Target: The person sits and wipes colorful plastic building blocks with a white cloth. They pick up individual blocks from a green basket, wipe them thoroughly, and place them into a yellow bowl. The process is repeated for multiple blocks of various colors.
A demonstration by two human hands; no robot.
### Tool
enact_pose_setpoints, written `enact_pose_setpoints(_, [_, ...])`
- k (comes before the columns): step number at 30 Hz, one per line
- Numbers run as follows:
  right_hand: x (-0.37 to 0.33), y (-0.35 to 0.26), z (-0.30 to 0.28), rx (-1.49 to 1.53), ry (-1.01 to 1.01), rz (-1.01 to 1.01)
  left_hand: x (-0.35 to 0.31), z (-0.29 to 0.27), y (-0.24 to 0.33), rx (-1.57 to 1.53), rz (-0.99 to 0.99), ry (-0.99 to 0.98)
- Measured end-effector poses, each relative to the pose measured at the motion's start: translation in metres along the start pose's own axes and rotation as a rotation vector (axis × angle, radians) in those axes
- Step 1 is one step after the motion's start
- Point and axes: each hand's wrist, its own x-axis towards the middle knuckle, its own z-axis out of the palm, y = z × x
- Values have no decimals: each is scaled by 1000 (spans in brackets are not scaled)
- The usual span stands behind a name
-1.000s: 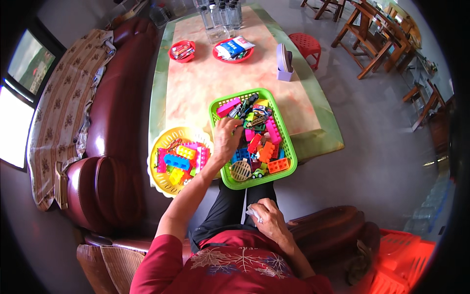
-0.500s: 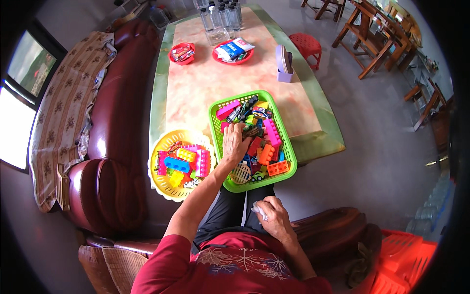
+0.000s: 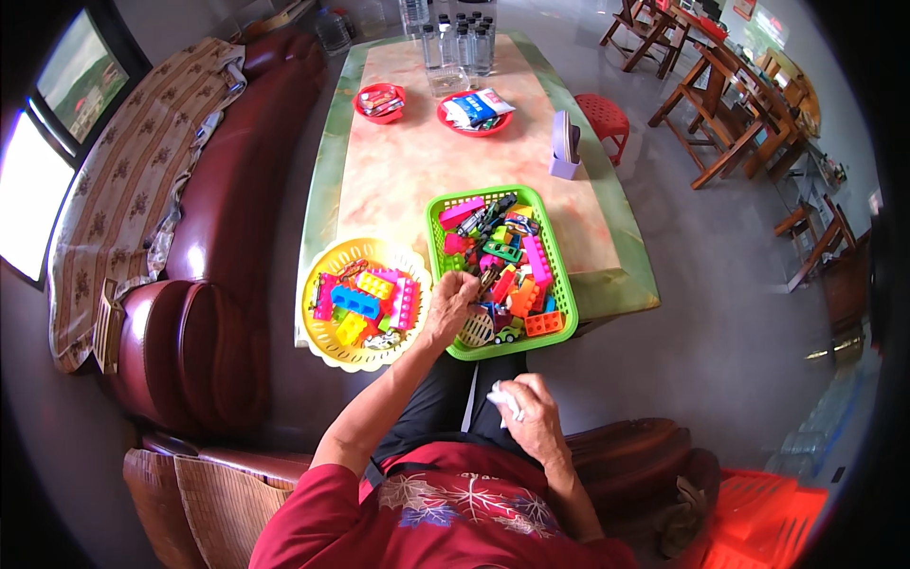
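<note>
My left hand (image 3: 449,309) is over the near left side of a green plastic basket (image 3: 569,327), fingers bent together and pointing down. A small brownish toy shows by its fingertips, but whether they grip it I cannot make out. In the basket are a green toy car (image 3: 502,248), pink blocks (image 3: 536,261), an orange block (image 3: 544,323) and other small toys. Left of it, a yellow basket (image 3: 315,341) holds a blue block (image 3: 354,302), yellow blocks and pink blocks. Above my lap, my right hand (image 3: 536,417) is closed around a crumpled white tissue (image 3: 505,402).
Both baskets are at the near end of the marble-patterned table (image 3: 398,185). Farther back are two red bowls (image 3: 381,116) with packets, a lilac holder (image 3: 564,169) and several clear bottles (image 3: 463,47). A maroon sofa (image 3: 204,218) lines the left; a red stool (image 3: 603,119) stands right.
My left hand has drawn back from the middle of the green basket toward its near left side, uncovering the green car. My right hand still holds the tissue. The view has shifted slightly.
</note>
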Motion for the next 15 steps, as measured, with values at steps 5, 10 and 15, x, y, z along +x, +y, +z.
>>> enact_pose_setpoints(5, [37,-18,-2,49,186,-38,-62,5,4,-265,-169,-24])
enact_pose_setpoints(10, [53,-29,21,-110,192,-297,-99,9,1,-386,-156,-82])
enact_pose_setpoints(15, [73,-29,15,-141,322,-172,-117,17,7,-322,-106,-15])
